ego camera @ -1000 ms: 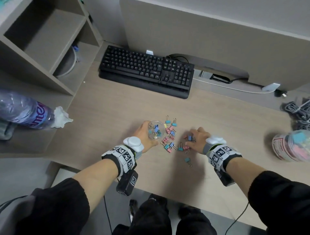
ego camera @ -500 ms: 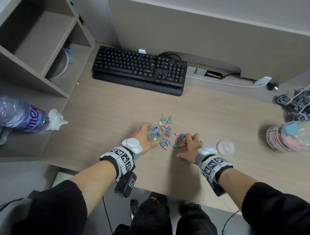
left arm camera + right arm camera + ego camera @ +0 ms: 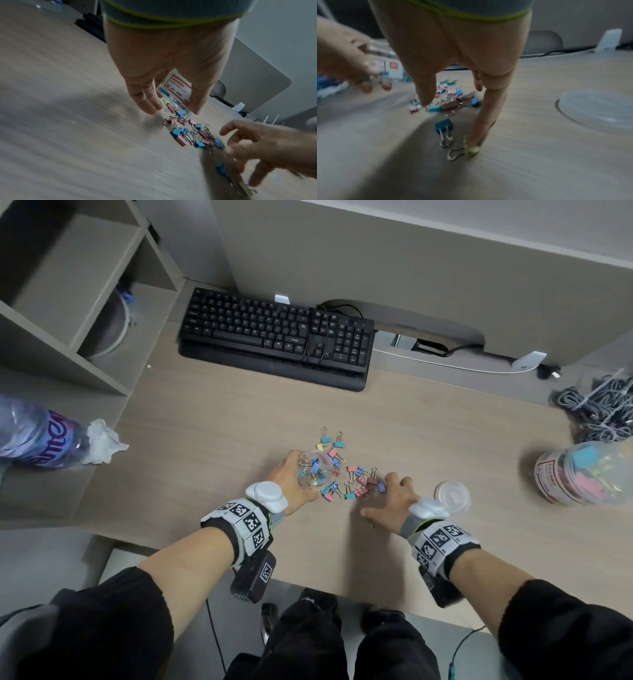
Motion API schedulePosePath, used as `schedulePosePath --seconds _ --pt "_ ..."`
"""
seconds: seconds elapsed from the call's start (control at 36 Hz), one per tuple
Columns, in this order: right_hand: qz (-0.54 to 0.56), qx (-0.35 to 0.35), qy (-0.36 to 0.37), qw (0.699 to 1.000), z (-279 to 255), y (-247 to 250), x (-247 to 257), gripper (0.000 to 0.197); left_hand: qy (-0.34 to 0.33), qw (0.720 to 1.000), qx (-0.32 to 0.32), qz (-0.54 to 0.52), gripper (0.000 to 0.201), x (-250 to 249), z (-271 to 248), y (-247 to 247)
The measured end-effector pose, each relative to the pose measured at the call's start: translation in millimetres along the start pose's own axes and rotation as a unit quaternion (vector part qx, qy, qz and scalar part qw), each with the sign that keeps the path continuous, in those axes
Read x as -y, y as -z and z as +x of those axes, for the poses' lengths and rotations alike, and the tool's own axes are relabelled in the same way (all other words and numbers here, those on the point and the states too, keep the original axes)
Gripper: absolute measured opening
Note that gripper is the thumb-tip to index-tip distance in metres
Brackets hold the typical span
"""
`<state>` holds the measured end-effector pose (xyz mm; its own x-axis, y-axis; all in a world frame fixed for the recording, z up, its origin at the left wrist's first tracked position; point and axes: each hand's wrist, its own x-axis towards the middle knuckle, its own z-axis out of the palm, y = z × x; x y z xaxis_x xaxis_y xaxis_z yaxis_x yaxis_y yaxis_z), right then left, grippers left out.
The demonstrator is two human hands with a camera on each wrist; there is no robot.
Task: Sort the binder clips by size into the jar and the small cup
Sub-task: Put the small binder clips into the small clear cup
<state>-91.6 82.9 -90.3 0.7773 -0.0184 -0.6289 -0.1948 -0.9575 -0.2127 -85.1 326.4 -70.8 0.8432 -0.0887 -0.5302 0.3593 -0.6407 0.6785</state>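
My left hand (image 3: 287, 481) grips a small clear cup (image 3: 313, 470) that stands on the desk and has several small clips in it. The left wrist view shows the cup's red-and-white label (image 3: 176, 90) between the fingers. A pile of pink, blue and teal binder clips (image 3: 356, 482) lies just right of the cup. My right hand (image 3: 390, 498) hovers over the pile's right side with fingers spread. One finger (image 3: 481, 127) presses a yellow clip (image 3: 471, 149) on the desk, and a teal clip (image 3: 443, 124) lies beside it. The big clear jar (image 3: 582, 477) with clips lies far right.
A clear round lid (image 3: 452, 496) lies just right of my right wrist. A black keyboard (image 3: 274, 337) sits at the back. A plastic bottle (image 3: 34, 440) and a crumpled tissue (image 3: 102, 441) lie at the left by the shelf. Grey cables (image 3: 603, 409) are coiled at the back right.
My right hand has drawn back toward the desk's front edge and spread its fingers, uncovering the lid on its right. The left hand still holds the cup.
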Motion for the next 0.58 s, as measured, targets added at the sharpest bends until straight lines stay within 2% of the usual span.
schedulePosePath --seconds 0.11,0.22,0.33,0.42,0.47,0.58 --pt "0.070 0.003 -0.001 0.998 10 9 4 0.072 0.002 1.000 0.002 -0.006 0.072 -2 1 1" --pt "0.003 -0.005 -0.008 1.000 4 25 -12 0.070 0.006 1.000 0.007 -0.020 0.071 -9 1 4" --pt "-0.079 0.029 0.057 0.995 -10 13 -17 0.089 0.007 1.000 0.012 -0.027 0.066 -13 -2 2" --pt "-0.128 0.064 0.133 0.981 -21 -5 -9 0.112 -0.008 1.000 0.013 -0.013 0.049 -16 -6 -1" --pt "-0.163 0.072 0.151 0.972 -24 -14 -1 0.121 -0.020 1.000 0.013 -0.003 0.047 -19 -9 -1" --pt "-0.167 0.025 0.150 0.974 -14 -18 13 0.114 -0.024 1.000 0.012 -0.010 0.044 -13 -9 0"
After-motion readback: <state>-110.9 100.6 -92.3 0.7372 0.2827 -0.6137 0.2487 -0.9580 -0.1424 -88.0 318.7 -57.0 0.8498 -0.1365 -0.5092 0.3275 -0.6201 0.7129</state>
